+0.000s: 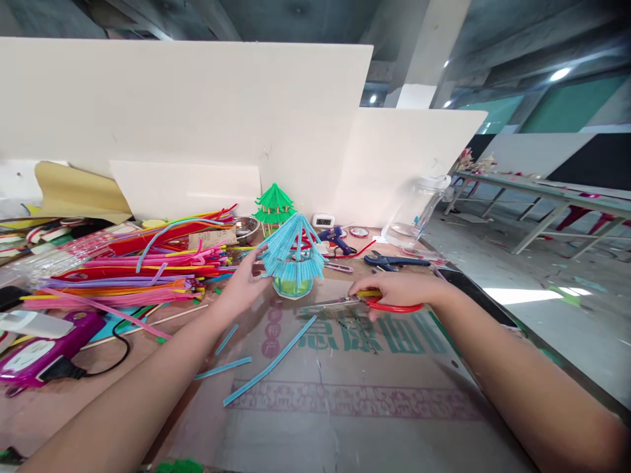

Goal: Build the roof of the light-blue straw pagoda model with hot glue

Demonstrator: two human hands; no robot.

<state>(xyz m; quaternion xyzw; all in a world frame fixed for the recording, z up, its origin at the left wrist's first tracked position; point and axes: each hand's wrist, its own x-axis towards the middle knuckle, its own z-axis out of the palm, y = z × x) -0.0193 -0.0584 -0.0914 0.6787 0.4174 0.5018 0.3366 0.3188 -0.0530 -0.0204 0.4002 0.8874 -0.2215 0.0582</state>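
At the centre of the frame, on the counter (34,420) and near the top edge of a grey, see-through printed sheet (394,368), we see a small pavilion model with a pointed light-blue fringed roof and a pale-green base (296,263). Our left hand (246,274) has its fingers and thumb at the roof's left edge in what looks like a light grip, though we cannot tell how firm. Our right hand (397,289) is closed around metal scissors with red and yellow handles (404,308), blades pointing left, near the base. We judge the model light, stiff enough to stand upright but easily bent or crushed at the fringe; the base looks the sturdier place to take hold, with only a gentle touch for the roof. The scissors should feel rigid and heavier, best held by the handle loops. Lower left of centre lie three thin light-blue strips (271,360), probably soft and bendable. Behind the model stands a small green tiered pavilion (275,207), and at the left lie bundles of multicoloured fuzzy stems (148,264).
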